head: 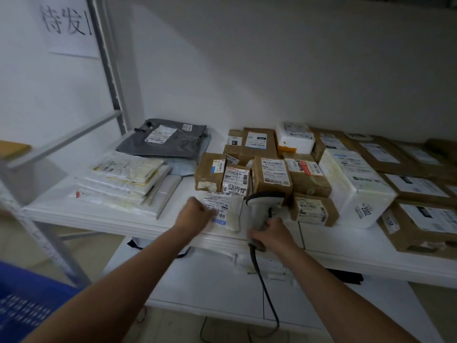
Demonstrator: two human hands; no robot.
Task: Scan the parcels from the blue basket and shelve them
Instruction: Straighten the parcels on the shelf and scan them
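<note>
**A:** Where is our left hand [197,215]?

**B:** At the near left edge of the white parcel [226,209], which lies flat at the front of the shelf [99,216]. Our fingers are curled there and seem to pinch the parcel's edge, though the back of the hand hides the tips.

**A:** And our right hand [270,235]?

**B:** Its fingers wrap the handle of the scanner [261,209]. The scanner's head points away from us, just right of the parcel, and its cable [259,276] hangs down under our wrist.

**A:** What do we see around them?

**B:** Brown boxes [269,177] are packed close behind, with a large white package [356,186] to the right. Flat white mailers [123,186] and a grey bag [163,139] lie to the left. The blue basket [27,305] shows at our lower left, below the shelf.
</note>
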